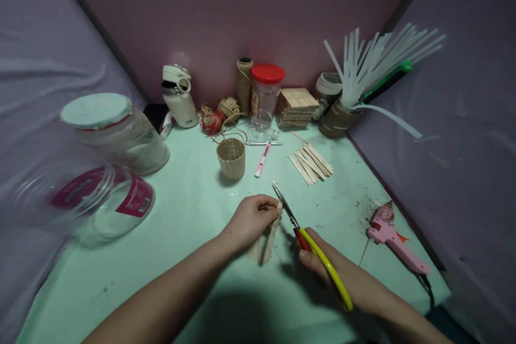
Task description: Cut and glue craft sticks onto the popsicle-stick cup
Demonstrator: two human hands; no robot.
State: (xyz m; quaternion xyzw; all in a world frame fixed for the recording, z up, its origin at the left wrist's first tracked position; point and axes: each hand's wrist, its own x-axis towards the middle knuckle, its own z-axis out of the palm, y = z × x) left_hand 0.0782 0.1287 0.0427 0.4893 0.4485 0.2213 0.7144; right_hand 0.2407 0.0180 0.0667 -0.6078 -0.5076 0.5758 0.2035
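Left hand (252, 217) pinches stick (273, 237) near far end, seemingly to steady it beside scissors (318, 251), which right hand (335, 259) grasps

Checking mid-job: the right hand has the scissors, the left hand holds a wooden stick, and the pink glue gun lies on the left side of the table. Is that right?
Not quite: the pink glue gun lies on the table's right side, as the head view shows. The right hand does have the scissors, the left hand a wooden stick.

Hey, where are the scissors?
In the head view, the scissors are right of centre in the right hand, blades beside the wooden stick in the left hand.
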